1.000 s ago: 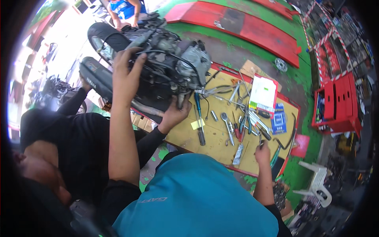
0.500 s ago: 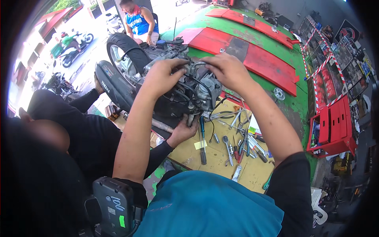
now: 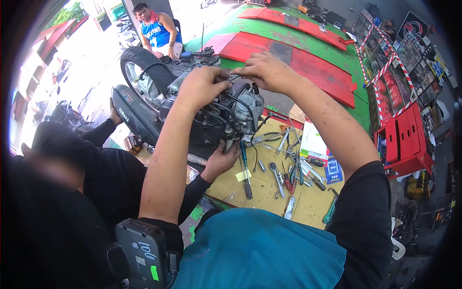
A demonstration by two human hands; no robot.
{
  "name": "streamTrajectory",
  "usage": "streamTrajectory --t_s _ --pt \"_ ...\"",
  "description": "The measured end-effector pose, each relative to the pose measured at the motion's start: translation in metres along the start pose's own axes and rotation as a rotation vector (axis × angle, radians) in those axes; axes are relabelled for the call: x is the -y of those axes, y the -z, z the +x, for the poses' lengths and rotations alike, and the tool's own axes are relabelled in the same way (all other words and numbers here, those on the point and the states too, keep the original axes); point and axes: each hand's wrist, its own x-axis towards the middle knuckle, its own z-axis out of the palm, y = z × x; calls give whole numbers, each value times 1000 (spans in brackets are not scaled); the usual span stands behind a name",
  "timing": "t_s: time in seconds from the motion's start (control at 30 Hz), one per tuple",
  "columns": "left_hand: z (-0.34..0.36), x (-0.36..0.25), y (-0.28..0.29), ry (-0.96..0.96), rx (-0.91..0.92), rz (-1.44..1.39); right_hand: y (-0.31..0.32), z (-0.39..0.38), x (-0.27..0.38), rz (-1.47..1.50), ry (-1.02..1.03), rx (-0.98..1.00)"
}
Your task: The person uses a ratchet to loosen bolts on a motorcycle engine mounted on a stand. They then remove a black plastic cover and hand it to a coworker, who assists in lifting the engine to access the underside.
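Fingers [image 3: 219, 73] of the left hand [image 3: 199, 89] and right hand [image 3: 270, 72] bend in close together atop the engine [image 3: 244, 104], nearly closed, though from here I can't tell what, if anything, they grip. The engine sits left of the tools [image 3: 275, 167] on the surface [image 3: 263, 185], a co-worker's hand [image 3: 221, 161] at its lower side.

Below our left grip [image 3: 204, 89] and right grip [image 3: 269, 72], we see an engine [image 3: 246, 102] of dull, grimy metal. Left of both, the tyre [image 3: 156, 72] looks matt rubber and the long panel [image 3: 137, 115] smooth plastic. Nearer us than either grip, the table [image 3: 264, 197] has a matt, cardboard-like top; its ratchet [image 3: 279, 180] is shiny metal. Beyond our right grip, the ramp [image 3: 320, 67] shows scuffed paint.
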Motion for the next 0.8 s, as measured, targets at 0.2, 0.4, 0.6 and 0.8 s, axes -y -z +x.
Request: streamTrajectory --t_s 0.2,0.4,0.6,0.8 --pt "0 11 2 18 66 -136 32 7 35 -8 -137 214" --pt "0 12 3 -78 70 -69 26 10 75 12 -474 198" --pt "1 14 2 -165 24 -54 23 12 81 -41 -535 133" --pt "4 16 2 -135 51 -100 20 6 56 -25 -395 76"
